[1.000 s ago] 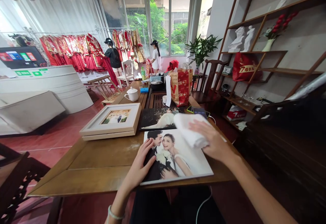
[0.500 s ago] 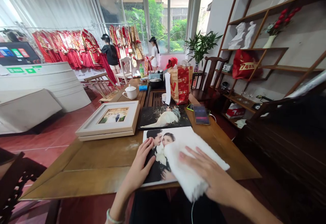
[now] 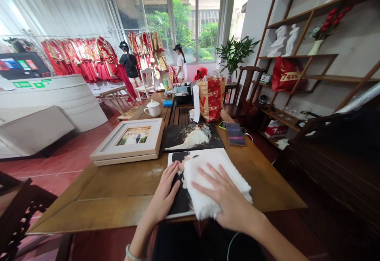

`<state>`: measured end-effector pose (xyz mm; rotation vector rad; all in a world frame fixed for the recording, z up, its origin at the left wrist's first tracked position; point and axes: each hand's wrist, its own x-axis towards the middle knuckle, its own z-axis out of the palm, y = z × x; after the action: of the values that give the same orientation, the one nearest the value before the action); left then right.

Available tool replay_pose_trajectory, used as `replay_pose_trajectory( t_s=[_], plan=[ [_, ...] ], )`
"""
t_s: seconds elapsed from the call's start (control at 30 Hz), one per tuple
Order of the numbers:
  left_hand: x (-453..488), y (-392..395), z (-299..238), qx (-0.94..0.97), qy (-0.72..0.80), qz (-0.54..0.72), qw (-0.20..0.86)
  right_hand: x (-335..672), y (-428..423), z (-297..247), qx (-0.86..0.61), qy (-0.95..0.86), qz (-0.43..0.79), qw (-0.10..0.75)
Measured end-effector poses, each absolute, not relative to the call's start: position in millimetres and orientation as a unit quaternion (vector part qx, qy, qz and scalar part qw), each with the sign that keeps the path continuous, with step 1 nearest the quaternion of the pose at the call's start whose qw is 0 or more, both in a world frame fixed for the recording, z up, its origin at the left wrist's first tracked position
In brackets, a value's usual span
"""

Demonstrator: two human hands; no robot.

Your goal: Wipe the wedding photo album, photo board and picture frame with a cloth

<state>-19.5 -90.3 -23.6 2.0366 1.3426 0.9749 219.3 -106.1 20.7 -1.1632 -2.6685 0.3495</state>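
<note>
- Right hand [image 3: 228,201] lies flat, fingers spread, its grip open, pressing a white cloth [image 3: 208,181] onto the photo [image 3: 181,197].
- Left hand [image 3: 163,197] rests on the photo's left edge, fingers loose, grip open, holding nothing.
- The photo lies at the near edge of the table [image 3: 118,193], mostly under the cloth.
- Just behind it lies a dark print [image 3: 190,136]; a frame [image 3: 130,138] to its left, a phone [image 3: 235,134] to its right.
</note>
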Motion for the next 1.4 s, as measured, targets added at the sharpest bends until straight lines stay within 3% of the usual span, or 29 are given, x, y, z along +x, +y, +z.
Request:
replay_pose_trajectory(
  t_s=[0.17, 0.43, 0.6, 0.8, 0.97, 1.1, 1.4],
  plan=[
    [-21.4, -89.6, -24.3, 0.756, 0.479, 0.364, 0.257, 262.2, -132.1, 21.7, -0.393, -0.903, 0.137, 0.102],
    [-21.2, -89.2, -21.0, 0.743, 0.482, 0.376, 0.273, 233.7, -49.9, 14.3, -0.574, -0.811, 0.055, 0.1],
    [-22.3, -91.6, -14.7, 0.697, 0.498, 0.398, 0.329, 177.3, -93.3, 15.3, -0.482, -0.867, 0.075, 0.102],
    [-20.2, -89.9, -17.9, 0.693, 0.498, 0.417, 0.312, 215.5, -150.9, 19.2, -0.389, -0.901, 0.162, 0.107],
    [-17.6, -88.7, -19.3, 0.698, 0.5, 0.415, 0.302, 246.0, -127.9, 12.0, -0.54, -0.826, 0.081, 0.136],
    [-16.2, -90.0, -14.6, 0.685, 0.512, 0.419, 0.305, 210.6, -114.5, 6.9, -0.603, -0.785, 0.03, 0.136],
    [-18.7, -88.2, -12.5, 0.671, 0.503, 0.443, 0.316, 152.3, -156.5, 14.5, -0.429, -0.878, 0.133, 0.165]
  ],
)
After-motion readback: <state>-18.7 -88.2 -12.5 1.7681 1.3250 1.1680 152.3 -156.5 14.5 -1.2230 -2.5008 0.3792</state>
